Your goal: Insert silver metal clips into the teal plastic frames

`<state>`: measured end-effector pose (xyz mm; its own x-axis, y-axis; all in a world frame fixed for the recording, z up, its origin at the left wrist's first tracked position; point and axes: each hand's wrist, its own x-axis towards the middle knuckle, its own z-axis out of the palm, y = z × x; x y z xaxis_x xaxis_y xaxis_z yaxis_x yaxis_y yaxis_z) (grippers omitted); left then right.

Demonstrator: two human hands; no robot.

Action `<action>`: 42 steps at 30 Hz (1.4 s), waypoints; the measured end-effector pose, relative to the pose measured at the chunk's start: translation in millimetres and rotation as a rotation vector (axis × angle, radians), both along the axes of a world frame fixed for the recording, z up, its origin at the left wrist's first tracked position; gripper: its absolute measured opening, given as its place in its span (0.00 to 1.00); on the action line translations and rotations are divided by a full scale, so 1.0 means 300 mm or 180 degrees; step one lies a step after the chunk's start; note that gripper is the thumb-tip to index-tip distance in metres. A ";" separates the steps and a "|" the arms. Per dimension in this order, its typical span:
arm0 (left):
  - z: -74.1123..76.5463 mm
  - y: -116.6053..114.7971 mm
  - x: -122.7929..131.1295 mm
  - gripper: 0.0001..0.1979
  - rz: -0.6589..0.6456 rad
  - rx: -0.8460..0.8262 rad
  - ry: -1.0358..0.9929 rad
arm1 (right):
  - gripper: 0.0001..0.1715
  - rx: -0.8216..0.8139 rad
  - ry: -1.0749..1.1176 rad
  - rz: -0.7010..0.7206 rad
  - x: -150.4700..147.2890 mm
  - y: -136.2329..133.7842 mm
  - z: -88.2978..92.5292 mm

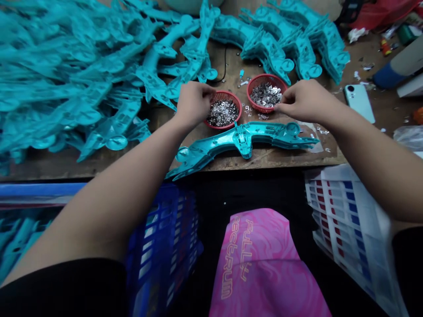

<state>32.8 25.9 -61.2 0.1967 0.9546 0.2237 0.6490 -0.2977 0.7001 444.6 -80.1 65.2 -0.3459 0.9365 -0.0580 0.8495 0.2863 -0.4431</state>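
My left hand [194,103] is closed at the left rim of a red basket [239,110] of small shiny metal pieces [223,112]. My right hand [299,101] pinches at the lower right rim of a second red basket [250,97], which holds flat silver clips [265,94]. What either hand's fingertips hold is too small to make out. Just below the baskets, a curved teal plastic part [243,138] lies along the table's front edge, touched by neither hand.
A large heap of teal parts [66,75] covers the left side, with stacked ones [267,48] behind the baskets. A phone [359,103] lies at the right. Blue [158,246] and white [350,220] crates stand below the table's edge.
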 end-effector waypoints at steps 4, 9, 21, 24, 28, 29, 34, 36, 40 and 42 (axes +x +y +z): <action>0.048 -0.066 0.100 0.22 -0.0382 -0.0449 -0.1152 | 0.21 0.0492 0.0553 0.0359 -0.048 0.000 -0.045; 0.147 -0.284 0.273 0.29 -0.1216 -0.0863 -0.1779 | 0.27 0.1044 0.1206 0.1210 -0.130 -0.009 -0.099; 0.146 -0.380 0.337 0.43 -0.1417 -0.0902 -0.2067 | 0.18 -0.0305 0.2450 0.1309 -0.143 -0.009 -0.069; 0.165 -0.398 0.346 0.41 -0.1334 -0.0987 -0.1826 | 0.26 -0.1026 0.2550 0.1424 -0.148 -0.022 -0.042; 0.202 -0.433 0.365 0.34 -0.1027 -0.1141 -0.1484 | 0.27 -0.1243 0.2724 0.1189 -0.167 -0.070 -0.005; 0.210 -0.442 0.369 0.33 -0.0987 -0.1142 -0.1440 | 0.27 -0.1164 0.2748 0.1084 -0.172 -0.084 0.004; 0.253 -0.474 0.362 0.30 -0.0908 -0.0561 -0.0949 | 0.21 -0.0656 0.2321 0.0606 -0.165 -0.110 0.044; 0.277 -0.490 0.349 0.25 -0.0975 -0.0131 -0.0285 | 0.17 -0.0471 0.1832 0.0654 -0.136 -0.079 0.044; 0.299 -0.541 0.347 0.17 -0.1426 0.0490 0.1208 | 0.13 -0.0236 0.0772 0.1263 -0.048 0.032 -0.019; 0.289 -0.569 0.359 0.23 -0.1621 0.0507 0.1647 | 0.13 -0.0163 0.0422 0.1531 -0.012 0.075 -0.067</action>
<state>140.6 -144.8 25.6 0.7240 0.6809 0.1105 0.6386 -0.7222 0.2657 440.9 -57.7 45.0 -0.7452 0.6663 -0.0259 0.5621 0.6067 -0.5620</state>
